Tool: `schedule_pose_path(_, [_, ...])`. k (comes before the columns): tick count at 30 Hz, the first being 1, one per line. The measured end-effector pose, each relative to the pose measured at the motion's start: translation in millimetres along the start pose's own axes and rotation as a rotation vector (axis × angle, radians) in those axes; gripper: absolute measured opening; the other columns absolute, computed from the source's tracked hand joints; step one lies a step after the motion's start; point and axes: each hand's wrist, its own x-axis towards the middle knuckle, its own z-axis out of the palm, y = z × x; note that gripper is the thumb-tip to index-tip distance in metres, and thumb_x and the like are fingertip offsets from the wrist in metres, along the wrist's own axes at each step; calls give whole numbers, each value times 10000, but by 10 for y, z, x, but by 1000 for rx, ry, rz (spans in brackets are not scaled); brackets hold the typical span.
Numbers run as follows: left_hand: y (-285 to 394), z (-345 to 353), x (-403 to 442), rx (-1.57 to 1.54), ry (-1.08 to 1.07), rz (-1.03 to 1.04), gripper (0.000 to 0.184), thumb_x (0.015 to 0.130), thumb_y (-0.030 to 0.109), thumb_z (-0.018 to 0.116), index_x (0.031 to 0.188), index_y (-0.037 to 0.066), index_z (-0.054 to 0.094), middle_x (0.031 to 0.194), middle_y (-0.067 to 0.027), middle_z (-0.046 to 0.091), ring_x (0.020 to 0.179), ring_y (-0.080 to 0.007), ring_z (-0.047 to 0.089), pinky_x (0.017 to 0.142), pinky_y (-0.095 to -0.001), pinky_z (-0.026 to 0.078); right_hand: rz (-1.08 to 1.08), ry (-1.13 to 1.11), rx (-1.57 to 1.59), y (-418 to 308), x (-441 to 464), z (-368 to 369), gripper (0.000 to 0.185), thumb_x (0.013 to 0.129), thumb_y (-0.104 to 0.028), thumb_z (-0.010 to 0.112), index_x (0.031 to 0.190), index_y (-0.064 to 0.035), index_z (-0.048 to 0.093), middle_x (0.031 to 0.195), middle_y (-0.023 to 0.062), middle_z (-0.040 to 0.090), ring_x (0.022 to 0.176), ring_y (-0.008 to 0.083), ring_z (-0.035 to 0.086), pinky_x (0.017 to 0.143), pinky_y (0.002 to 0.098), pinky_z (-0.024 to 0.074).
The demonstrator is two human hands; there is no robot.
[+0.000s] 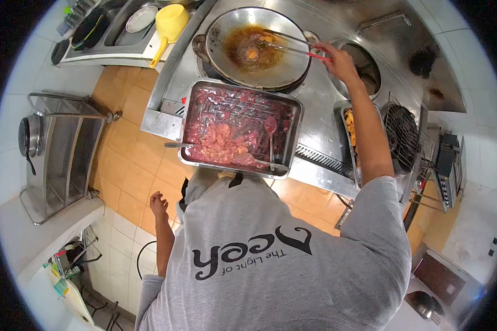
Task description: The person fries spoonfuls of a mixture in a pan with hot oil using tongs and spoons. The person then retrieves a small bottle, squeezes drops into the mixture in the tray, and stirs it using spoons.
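Note:
My right hand (338,62) reaches over the stove, its fingers closed around the red end of metal tongs (292,50). The tips of the tongs dip into a large wok (222,36), where brown oil bubbles around a few orange pieces of food (253,55). Below the wok, at the counter's front, lies a metal tray (298,124) of raw pieces in reddish marinade (215,140), with several utensils resting in it, including a spoon (270,128). Down at my left side, away from the counter, hangs my left hand (159,204), fingers loosely bent and holding nothing.
Beside my right forearm are a tray of golden fried pieces (350,124), a metal pot (364,66) and a wire rack (400,135). A yellow dipper (171,23) sits by the sink at upper left. A metal shelf cart (66,160) stands on the left.

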Motion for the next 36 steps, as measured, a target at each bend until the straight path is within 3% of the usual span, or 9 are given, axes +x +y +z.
schedule_pose_path(5, [-239, -14, -164, -33, 41, -98, 127, 862, 240, 531, 967, 167, 532, 919, -6, 556, 671, -133, 505, 575, -273, 435, 27, -21, -25, 20, -132, -46, 393, 769, -135, 643, 1141, -193, 531, 995, 116, 643, 884, 352, 608, 754, 429, 487])
schedule_pose_path(10, [-307, 69, -99, -26, -1, -61, 138, 873, 254, 529, 980, 168, 533, 921, -3, 556, 670, -136, 497, 588, -284, 438, -53, -82, 3, 2, -526, -499, 338, 770, -128, 645, 1094, -137, 548, 971, 117, 646, 854, 346, 614, 737, 419, 490])
schedule_pose_path(13, [-189, 197, -50, -7, 3, -53, 128, 880, 257, 529, 970, 166, 542, 914, 5, 561, 679, -128, 500, 602, -285, 439, -25, -161, 32, -142, -760, -717, 324, 767, -113, 648, 1077, -117, 555, 964, 122, 644, 835, 342, 619, 722, 409, 492])
schedule_pose_path(14, [-140, 234, -44, 6, -6, -41, 127, 880, 257, 528, 968, 167, 545, 912, 7, 563, 680, -126, 501, 602, -284, 440, 92, -269, -32, -157, -802, -739, 335, 760, -103, 652, 1080, -118, 554, 951, 135, 641, 819, 343, 622, 697, 408, 492])
schedule_pose_path(17, [9, 285, -6, 27, -53, 0, 120, 874, 257, 539, 954, 168, 550, 903, 13, 568, 680, -117, 505, 596, -272, 438, -27, -191, 31, -369, -882, -725, 336, 750, -91, 659, 1067, -114, 549, 939, 147, 640, 827, 345, 621, 687, 412, 488])
schedule_pose_path(20, [88, 300, 83, 76, -90, 2, 122, 866, 259, 551, 950, 171, 550, 903, 14, 569, 672, -113, 506, 587, -261, 435, -127, -101, 82, -398, -842, -392, 356, 713, -67, 689, 1044, -101, 561, 822, 142, 628, 648, 305, 598, 607, 375, 457])
schedule_pose_path(23, [143, 263, 231, 85, -109, 10, 128, 860, 262, 559, 950, 172, 551, 901, 12, 570, 665, -111, 507, 575, -254, 432, -52, -173, 54, -626, -862, -361, 349, 717, -85, 690, 1039, -102, 555, 823, 132, 636, 669, 322, 603, 607, 370, 460])
schedule_pose_path(29, [353, 275, 385, 93, -125, 33, 125, 860, 254, 557, 951, 168, 551, 902, 6, 572, 656, -108, 511, 563, -255, 431, -39, -66, 157, -741, -863, -45, 336, 721, -87, 680, 1028, -105, 546, 874, 134, 646, 767, 343, 620, 641, 375, 479])
schedule_pose_path(36, [481, 143, 673, 108, -139, 9, 155, 860, 269, 553, 972, 162, 545, 912, 8, 575, 673, -116, 511, 567, -255, 434, 144, -67, 197, -1106, -990, 70, 331, 733, -106, 685, 1030, -97, 537, 947, 128, 652, 862, 318, 629, 728, 368, 496])
